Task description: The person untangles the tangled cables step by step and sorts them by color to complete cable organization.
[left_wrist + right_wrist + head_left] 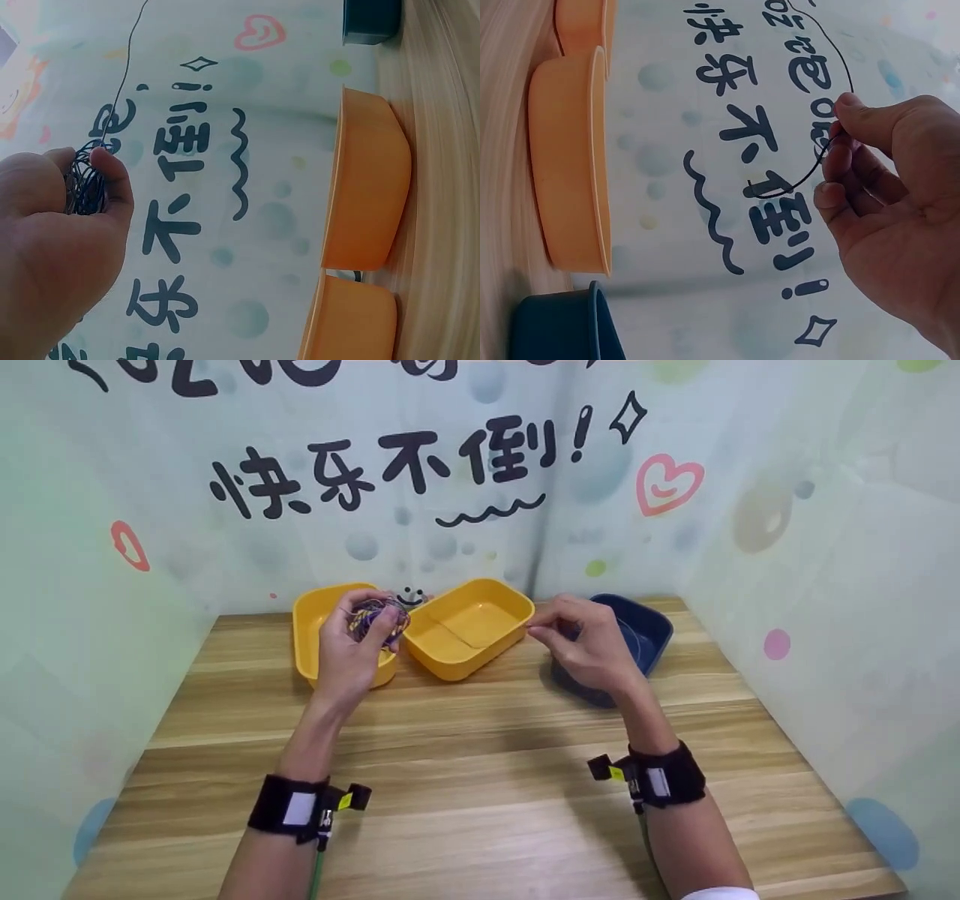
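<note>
A tangle of thin wire (366, 616) is gripped between the thumb and curled fingers of the left hand (349, 654), raised to the left of the middle yellow box (450, 669). A strand (770, 196), seemingly from the same wire, is pinched between thumb and fingertips by the right hand (592, 641), just right of that box, with a short curved end free. On the tabletop (465, 810), the middle yellow box is flanked by a second yellow box (304, 634) and, to its right, a blue box (654, 619).

The wire is judged very light, springy and easily kinked; the tangle is best cupped loosely and the strand nipped near its end, since hard pulling could tighten the loops.

Much of the tangle is covered by the left hand. The strand is cut off in both wrist views. Whether the thin line across the middle yellow box is inside or above it cannot be told. A faint curve in the blue box is hard to identify.
</note>
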Demonstrator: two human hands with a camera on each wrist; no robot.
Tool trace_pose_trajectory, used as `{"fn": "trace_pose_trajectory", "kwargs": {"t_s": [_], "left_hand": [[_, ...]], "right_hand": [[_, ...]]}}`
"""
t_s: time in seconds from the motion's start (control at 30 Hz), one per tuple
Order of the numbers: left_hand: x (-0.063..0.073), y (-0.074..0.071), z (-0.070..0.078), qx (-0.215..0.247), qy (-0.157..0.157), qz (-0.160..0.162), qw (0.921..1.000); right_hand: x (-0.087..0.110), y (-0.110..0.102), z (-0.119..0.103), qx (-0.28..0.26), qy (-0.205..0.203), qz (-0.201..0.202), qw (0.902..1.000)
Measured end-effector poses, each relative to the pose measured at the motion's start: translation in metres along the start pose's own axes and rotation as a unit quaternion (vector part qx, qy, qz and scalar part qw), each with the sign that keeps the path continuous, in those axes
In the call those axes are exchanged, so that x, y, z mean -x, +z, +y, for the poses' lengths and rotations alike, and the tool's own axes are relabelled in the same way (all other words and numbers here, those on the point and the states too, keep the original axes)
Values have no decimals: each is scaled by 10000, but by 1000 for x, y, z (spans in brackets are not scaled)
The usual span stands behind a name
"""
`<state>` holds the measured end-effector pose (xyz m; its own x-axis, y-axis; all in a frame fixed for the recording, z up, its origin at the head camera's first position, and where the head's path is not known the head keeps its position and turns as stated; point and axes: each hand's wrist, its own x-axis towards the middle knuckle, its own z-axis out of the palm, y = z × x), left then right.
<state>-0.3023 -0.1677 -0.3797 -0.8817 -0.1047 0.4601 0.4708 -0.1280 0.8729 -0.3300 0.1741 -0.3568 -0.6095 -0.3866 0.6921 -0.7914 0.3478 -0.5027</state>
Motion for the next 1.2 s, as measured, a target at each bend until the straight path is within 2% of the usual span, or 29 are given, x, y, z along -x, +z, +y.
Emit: {"fn": "trace_pose_trajectory", "kwargs": {"t_s": [0.1,0.23,0.4,0.53,0.67,0.8,0.93,1.0,1.07,1.2], "left_hand": [[-1,-7,1,6,67,167,9998],[-1,-15,4,2,139,330,9994],[-2,-19,6,33,132,376,9992],[-2,-20,7,-30,47,302,9995],[-2,-22,9,-74,-38,259,9996],[-2,-23,10,-59,-75,274,9996],[-2,-20,10,8,-68,250,9997],[-1,-18,10,-1,-67,212,9998],[-1,-16,9,11,-73,133,9999],[-1,-9,8,73,-64,-85,9999]], "right_hand": [[1,-4,1,-291,755,-131,9966],[0,-8,4,-712,1723,-155,9823],[-1,-5,10,-1310,2327,-69,9637],[-2,6,17,-1524,2666,232,9514],[-9,23,27,-1905,3097,450,9305],[-24,44,39,-2355,3551,397,9038],[-42,64,49,-2460,4043,288,8805],[-51,73,53,-2372,4166,233,8773],[-58,83,55,-2207,4220,193,8791],[-69,101,58,-1379,4264,174,8938]]}}
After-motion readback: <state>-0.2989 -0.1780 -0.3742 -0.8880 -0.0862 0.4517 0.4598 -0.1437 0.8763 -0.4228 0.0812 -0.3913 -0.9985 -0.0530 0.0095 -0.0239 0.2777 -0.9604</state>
